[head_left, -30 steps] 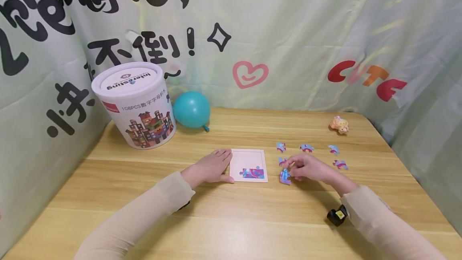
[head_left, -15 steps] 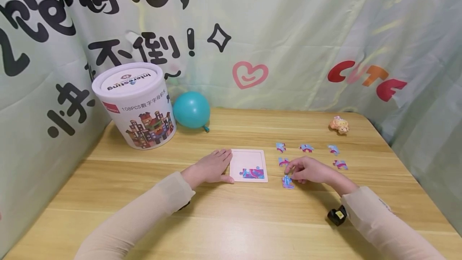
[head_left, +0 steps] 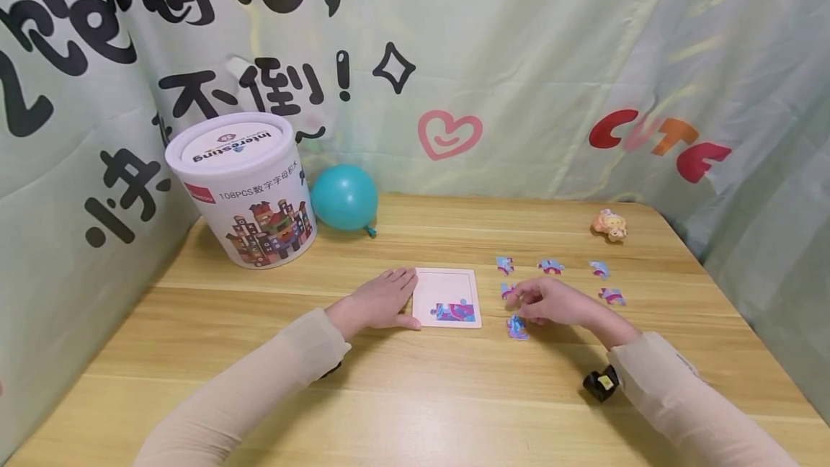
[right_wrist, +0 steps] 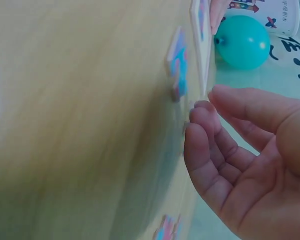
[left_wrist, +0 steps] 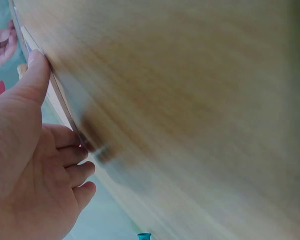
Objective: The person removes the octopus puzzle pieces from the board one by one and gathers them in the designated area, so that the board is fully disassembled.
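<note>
My left hand (head_left: 382, 301) rests at the left edge of a square white puzzle board (head_left: 444, 287), its fingers touching that edge. Joined puzzle pieces (head_left: 455, 311) in blue, purple and pink lie in the board's lower right. Right of the board, my right hand (head_left: 551, 301) hovers low with loosely bent fingers and nothing between them. A loose blue puzzle piece (head_left: 516, 327) lies just in front of its fingertips, apart from them in the right wrist view. Another piece (head_left: 506, 291) is partly hidden behind the fingers; contact with it cannot be told.
Several more pieces lie beyond and right of my right hand, among them one puzzle piece (head_left: 551, 266) at the back. A small figurine (head_left: 609, 225) sits at the far right. A teal balloon (head_left: 344, 197) and a large white bucket (head_left: 243, 189) stand at the back left.
The right hand set the blue piece down slightly nearer the front and let go of it. Its fingers then shifted a little left and away from the piece. The left hand stayed put.
</note>
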A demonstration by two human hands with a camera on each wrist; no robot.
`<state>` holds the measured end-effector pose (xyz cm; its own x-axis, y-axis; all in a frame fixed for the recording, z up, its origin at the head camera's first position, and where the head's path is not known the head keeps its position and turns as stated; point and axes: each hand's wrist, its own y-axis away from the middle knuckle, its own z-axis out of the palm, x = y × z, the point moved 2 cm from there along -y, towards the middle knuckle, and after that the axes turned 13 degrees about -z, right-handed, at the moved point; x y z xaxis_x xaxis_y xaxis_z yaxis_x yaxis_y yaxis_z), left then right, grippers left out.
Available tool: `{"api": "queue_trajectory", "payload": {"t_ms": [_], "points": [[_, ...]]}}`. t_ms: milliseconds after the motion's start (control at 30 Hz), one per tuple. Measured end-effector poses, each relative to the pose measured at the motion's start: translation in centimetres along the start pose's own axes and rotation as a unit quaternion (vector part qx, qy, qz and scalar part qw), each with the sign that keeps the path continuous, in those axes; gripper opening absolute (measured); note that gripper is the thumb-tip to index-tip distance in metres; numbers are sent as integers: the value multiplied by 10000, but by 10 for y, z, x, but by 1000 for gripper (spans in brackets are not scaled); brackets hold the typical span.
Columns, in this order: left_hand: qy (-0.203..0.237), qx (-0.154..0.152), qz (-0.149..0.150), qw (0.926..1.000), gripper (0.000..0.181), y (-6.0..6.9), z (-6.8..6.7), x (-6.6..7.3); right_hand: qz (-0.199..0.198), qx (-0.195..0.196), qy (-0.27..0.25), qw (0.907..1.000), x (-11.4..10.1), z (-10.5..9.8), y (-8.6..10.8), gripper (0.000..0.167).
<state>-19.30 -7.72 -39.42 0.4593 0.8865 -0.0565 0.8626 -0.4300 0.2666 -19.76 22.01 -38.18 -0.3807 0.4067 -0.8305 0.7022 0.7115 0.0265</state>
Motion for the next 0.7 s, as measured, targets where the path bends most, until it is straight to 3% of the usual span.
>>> {"api": "queue_trajectory", "payload": {"t_ms": [300,533,700], "points": [[24,-39,1,10000,88,1,1,-1,-178,180,240,9994,-13,12,-23,16],[54,-3,23,10000,87,0,2,-1,-376,61,88,9992,-22,29,-43,15],[-6,15,-4,10000,88,-2,4,-1,-608,-31,286,9977,-26,39,-55,15]]}}
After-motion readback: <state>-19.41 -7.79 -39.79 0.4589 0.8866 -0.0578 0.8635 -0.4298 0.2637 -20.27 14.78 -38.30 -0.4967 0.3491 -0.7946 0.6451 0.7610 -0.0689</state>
